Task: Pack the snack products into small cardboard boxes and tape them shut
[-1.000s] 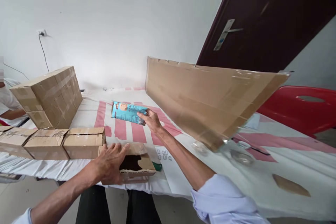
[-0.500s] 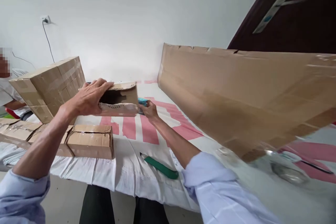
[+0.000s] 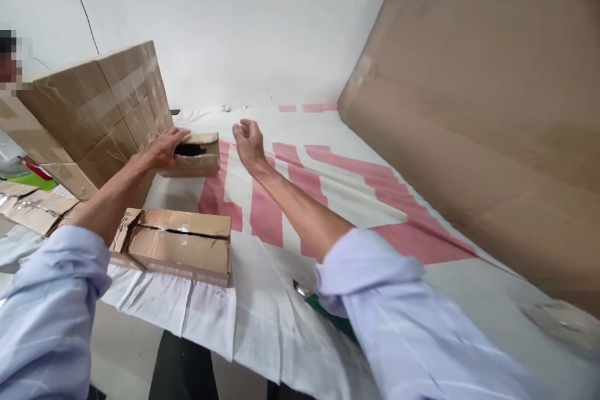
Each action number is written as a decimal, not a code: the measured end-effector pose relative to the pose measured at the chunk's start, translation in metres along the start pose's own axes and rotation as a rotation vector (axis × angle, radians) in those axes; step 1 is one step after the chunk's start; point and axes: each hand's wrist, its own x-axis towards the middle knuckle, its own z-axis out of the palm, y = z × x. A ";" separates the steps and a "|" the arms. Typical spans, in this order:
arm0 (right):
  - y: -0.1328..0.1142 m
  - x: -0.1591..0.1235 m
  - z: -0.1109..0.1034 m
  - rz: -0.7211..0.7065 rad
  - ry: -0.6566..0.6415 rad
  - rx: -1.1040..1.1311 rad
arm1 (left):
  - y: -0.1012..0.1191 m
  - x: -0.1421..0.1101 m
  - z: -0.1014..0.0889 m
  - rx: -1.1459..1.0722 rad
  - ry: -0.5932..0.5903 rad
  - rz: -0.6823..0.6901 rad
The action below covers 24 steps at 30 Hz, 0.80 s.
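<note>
My left hand (image 3: 164, 149) is closed over the left end of a small cardboard box (image 3: 206, 164), whose torn top shows a dark opening. The box is just right of a tall block of taped cartons (image 3: 117, 94). To the right of the box, apart from it, my right hand (image 3: 248, 142) is raised with its fingers curled in and nothing visible in them. The blue packet is out of sight. A green-handled utility knife (image 3: 330, 317) lies on the cloth, partly hidden by my right sleeve.
A row of similar small boxes (image 3: 180, 244) runs along the table's front edge at left. A large cardboard sheet (image 3: 469, 106) stands at right. Clear tape (image 3: 562, 319) lies near it. The white cloth (image 3: 267, 300) has pink strips. Another person is partly visible at far left.
The small box went from the front edge up and back beside the carton block with my left hand. The blue packet, earlier in my right hand, has disappeared from view near the box.
</note>
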 end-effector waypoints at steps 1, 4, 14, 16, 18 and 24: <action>-0.013 -0.016 -0.007 0.005 0.020 -0.008 | -0.005 0.005 0.002 -0.007 0.038 -0.031; -0.058 -0.090 -0.023 -0.030 -0.250 -0.073 | -0.011 0.003 -0.002 -0.044 0.091 -0.100; -0.117 -0.217 -0.038 -0.163 -0.810 -0.557 | 0.045 -0.135 -0.042 -0.529 0.076 -0.108; -0.117 -0.218 -0.053 -0.172 -0.793 -0.529 | 0.061 -0.164 -0.039 -0.605 0.079 -0.116; -0.115 -0.222 -0.073 -0.168 -0.773 -0.498 | 0.077 -0.192 -0.031 -0.667 0.082 -0.107; -0.115 -0.238 -0.125 -0.081 -0.749 -0.426 | 0.113 -0.260 0.031 -0.931 0.074 -0.110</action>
